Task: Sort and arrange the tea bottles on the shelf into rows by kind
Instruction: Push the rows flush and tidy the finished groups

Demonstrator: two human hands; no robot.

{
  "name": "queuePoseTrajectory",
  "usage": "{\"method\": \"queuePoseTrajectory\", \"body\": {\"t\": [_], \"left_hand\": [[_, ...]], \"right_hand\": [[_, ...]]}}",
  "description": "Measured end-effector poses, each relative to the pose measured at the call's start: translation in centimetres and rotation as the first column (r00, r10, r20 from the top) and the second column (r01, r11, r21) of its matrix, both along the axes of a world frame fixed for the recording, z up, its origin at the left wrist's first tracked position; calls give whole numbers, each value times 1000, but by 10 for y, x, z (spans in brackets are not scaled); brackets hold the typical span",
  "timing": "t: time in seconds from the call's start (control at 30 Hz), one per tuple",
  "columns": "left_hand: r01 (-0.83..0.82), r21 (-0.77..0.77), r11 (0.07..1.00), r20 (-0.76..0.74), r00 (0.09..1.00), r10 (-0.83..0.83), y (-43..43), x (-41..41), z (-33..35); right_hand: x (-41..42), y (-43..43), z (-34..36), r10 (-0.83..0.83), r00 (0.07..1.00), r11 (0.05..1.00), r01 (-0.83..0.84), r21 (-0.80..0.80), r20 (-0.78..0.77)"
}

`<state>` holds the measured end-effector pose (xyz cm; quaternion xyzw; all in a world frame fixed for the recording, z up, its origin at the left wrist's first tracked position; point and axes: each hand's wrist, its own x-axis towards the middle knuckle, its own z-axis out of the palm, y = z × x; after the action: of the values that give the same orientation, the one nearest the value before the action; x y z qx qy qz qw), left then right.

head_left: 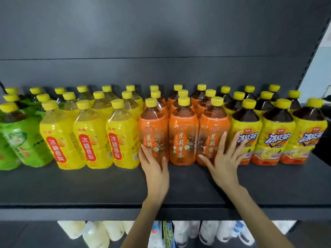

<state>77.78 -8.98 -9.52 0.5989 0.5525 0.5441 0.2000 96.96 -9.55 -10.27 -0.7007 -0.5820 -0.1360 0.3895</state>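
Note:
Tea bottles with yellow caps stand on a dark shelf (pixel 89 187) in rows by kind: green-labelled bottles (pixel 19 140) at the far left, yellow pear-drink bottles (pixel 89 140), orange jasmine-tea bottles (pixel 183 138) in the middle, and iced-tea bottles (pixel 275 138) with dark liquid at the right. My left hand (pixel 155 169) lies flat against the lower front of the leftmost front orange bottle (pixel 152 133). My right hand (pixel 224 158) is spread with fingers apart across the rightmost front orange bottle (pixel 213 133) and the first iced-tea bottle (pixel 245 135). Neither hand grips anything.
The shelf's front lip (pixel 71 212) runs across the lower view, with bare shelf in front of the bottles. Below it, white and pale packaged goods (pixel 100 233) fill a lower shelf. A grey back panel (pixel 161 42) rises behind the bottles; a slotted upright (pixel 312 51) stands at the right.

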Motion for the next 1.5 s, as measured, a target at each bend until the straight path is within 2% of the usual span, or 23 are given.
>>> {"method": "queuePoseTrajectory", "body": {"t": [0.2, 0.37, 0.47, 0.53, 0.6, 0.7, 0.8, 0.87, 0.97, 1.1, 1.17, 1.23, 1.33, 1.43, 1.5], "left_hand": [[-35, -37, 999, -148, 989, 29, -3, -2, 0], [-20, -64, 998, -250, 968, 3, -5, -7, -1], [103, -55, 993, -235, 965, -113, -11, -26, 0], [121, 13, 993, -197, 973, -116, -18, -44, 2], [38, 96, 995, -163, 986, -22, -28, -64, 4], [-123, 173, 977, -89, 986, 140, -36, -105, 5], [-299, 201, 933, -59, 947, 316, -23, -165, 11], [-368, 155, 917, -64, 922, 381, -6, -207, 15], [-289, 44, 956, -76, 953, 292, 17, -253, 23], [-30, -70, 997, -87, 996, 24, 40, -294, 19], [91, -97, 991, -39, 995, -95, 51, -308, 18], [175, -120, 977, 4, 984, -176, 59, -318, 20], [256, -135, 957, 29, 967, -255, 66, -329, 23], [291, -127, 948, 39, 957, -289, 69, -334, 22], [293, -118, 949, 29, 956, -292, 69, -336, 23]], "right_hand": [[0, 15, -9, 12, 999, 995, -7, -98, 48], [-6, 12, -2, -17, 1000, 991, 15, -132, -14], [-33, 0, 4, -77, 997, 992, 74, -98, -28], [-64, -10, 5, 14, 1000, 997, -15, -76, -8], [-102, -18, 8, 176, 980, 983, -170, -68, 92], [-156, -20, 18, 362, 919, 932, -357, -61, 158], [-197, -10, 27, 491, 858, 868, -497, 0, 154], [-219, 3, 35, 508, 852, 856, -516, 40, 124], [-244, 22, 58, 481, 876, 871, -482, 101, 30], [-260, 46, 107, 457, 857, 888, -425, 174, -238], [-261, 59, 132, 400, 851, 911, -409, 50, -340], [-260, 68, 148, 395, 835, 886, -457, -81, -384], [-250, 73, 156, 434, 811, 839, -523, -152, -393], [-237, 65, 163, 480, 723, 745, -635, -204, -497], [-232, 61, 169, 470, 698, 697, -669, -258, -540]]}}
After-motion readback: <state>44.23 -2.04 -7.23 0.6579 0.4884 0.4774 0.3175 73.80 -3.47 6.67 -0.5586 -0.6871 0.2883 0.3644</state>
